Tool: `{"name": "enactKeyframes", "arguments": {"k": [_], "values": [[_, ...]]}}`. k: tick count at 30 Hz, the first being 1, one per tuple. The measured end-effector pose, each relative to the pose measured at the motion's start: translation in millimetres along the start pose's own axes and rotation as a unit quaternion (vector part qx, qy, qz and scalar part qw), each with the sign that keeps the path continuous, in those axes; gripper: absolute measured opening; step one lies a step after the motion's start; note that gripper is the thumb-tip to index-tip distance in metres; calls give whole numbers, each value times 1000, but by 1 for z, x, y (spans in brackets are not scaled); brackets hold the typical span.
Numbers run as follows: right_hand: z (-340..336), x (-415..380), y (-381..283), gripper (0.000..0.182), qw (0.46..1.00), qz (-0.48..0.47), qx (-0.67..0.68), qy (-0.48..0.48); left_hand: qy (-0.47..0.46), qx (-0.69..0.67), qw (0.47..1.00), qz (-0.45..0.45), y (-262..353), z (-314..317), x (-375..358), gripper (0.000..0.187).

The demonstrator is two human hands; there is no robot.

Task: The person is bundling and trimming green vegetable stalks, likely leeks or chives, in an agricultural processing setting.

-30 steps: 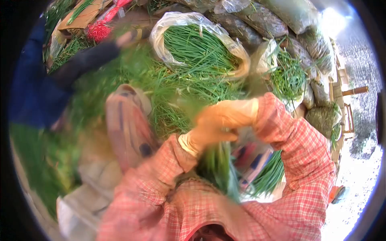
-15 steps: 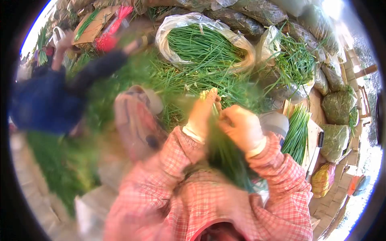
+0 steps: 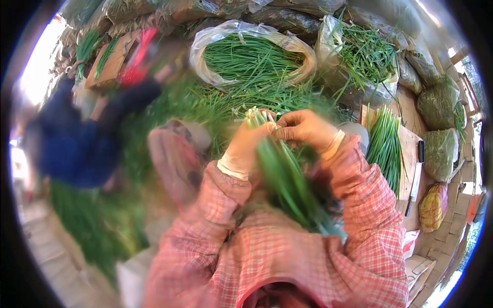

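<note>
My left hand (image 3: 249, 143), in a pale glove, is closed around a bunch of garlic chives (image 3: 285, 179) just below its pale stem ends. Those ends point up and away from me, while the green leaves hang blurred toward my lap. Against the right side of the bunch, my right hand (image 3: 305, 131) has its thumb and fingers pinched together on the stalks near the cut ends. Exactly how many stalks lie in that pinch is hidden. Loose chives (image 3: 221, 110) are heaped just beyond both hands.
An open plastic bag of chives (image 3: 251, 56) stands ahead, with a bag of loose greens (image 3: 362, 61) to its right. At right, a chive bundle (image 3: 384, 149) lies by a knife (image 3: 415, 179) on a board. A co-worker in a blue top (image 3: 77, 143) sits at left.
My right hand has moved up to the stem ends, and the bunch's leaves have swung. The co-worker's arm has shifted. The whole view has turned slightly.
</note>
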State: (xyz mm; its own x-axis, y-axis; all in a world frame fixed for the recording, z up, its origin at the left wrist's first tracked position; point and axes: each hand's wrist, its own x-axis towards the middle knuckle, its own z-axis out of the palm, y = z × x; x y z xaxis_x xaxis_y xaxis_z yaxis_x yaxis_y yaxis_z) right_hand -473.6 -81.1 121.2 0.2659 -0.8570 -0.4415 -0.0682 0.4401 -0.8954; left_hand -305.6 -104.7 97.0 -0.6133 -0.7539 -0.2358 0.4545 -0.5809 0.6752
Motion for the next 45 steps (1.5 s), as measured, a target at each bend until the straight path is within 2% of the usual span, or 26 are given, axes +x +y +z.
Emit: {"name": "enactKeyframes", "arguments": {"k": [3,6,9,12,14,15,16,17,18,19,20,23,24,27,28,32,33,34,35,36,37,38,41,42,43,45], "values": [[-5,2,5,21,999,2,-34,-12,-45,76,996,-2,-3,-9,7,17],[-9,3,6,25,992,-9,-129,-8,8,32,999,-23,-1,-1,4,14],[-8,2,9,28,948,-139,-284,43,22,37,999,-17,-5,-10,6,13],[-17,-5,2,30,941,-121,-267,167,69,58,996,11,-7,-16,9,13],[-34,-11,8,22,953,-132,-77,262,145,91,981,97,0,-28,10,14],[-42,-20,8,17,944,-127,44,300,169,58,979,98,10,-45,11,14],[-50,-29,14,14,925,-181,97,321,194,26,975,101,19,-63,13,15],[-59,-44,14,15,917,-181,156,321,204,-56,975,65,33,-91,17,16],[-65,-59,15,20,907,-189,141,350,201,-39,972,113,47,-112,15,17],[-70,-72,17,25,897,-197,182,352,200,-21,965,166,61,-130,12,19],[-76,-84,23,28,892,-212,191,351,235,-31,949,207,72,-144,9,17],[-78,-101,44,33,847,-200,223,439,41,66,962,261,111,-173,-18,23],[-78,-104,53,34,840,-196,223,454,205,48,940,267,118,-172,-20,17],[-72,-104,68,31,878,-232,181,379,252,-106,916,292,138,-161,-30,10],[-66,-99,66,29,881,-230,171,375,300,-118,893,313,142,-155,-30,10],[-30,-77,42,27,900,-202,123,367,291,-161,903,271,142,-181,-35,9],[-19,-69,32,28,905,-191,108,363,291,-135,904,283,139,-171,-39,9],[-5,-60,19,18,912,-174,76,365,292,-108,903,295,136,-160,-43,9],[5,-48,13,8,923,-209,16,323,292,-79,902,307,134,-148,-45,8],[23,-34,1,5,909,-261,-51,321,307,-50,887,341,130,-134,-44,9],[40,-24,-12,11,894,-303,-126,306,312,48,876,366,125,-132,-45,9],[58,-17,-28,15,893,-327,-144,272,313,145,856,386,119,-132,-46,8],[94,10,-62,21,868,-395,-218,208,295,75,876,374,114,-61,-50,5],[101,19,-68,22,872,-375,-248,195,286,72,879,374,113,-47,-50,5],[104,31,-69,21,838,-425,-278,201,277,68,883,372,112,-36,-51,5],[109,44,-73,19,833,-426,-300,187,276,86,891,350,108,-27,-50,7]]}}
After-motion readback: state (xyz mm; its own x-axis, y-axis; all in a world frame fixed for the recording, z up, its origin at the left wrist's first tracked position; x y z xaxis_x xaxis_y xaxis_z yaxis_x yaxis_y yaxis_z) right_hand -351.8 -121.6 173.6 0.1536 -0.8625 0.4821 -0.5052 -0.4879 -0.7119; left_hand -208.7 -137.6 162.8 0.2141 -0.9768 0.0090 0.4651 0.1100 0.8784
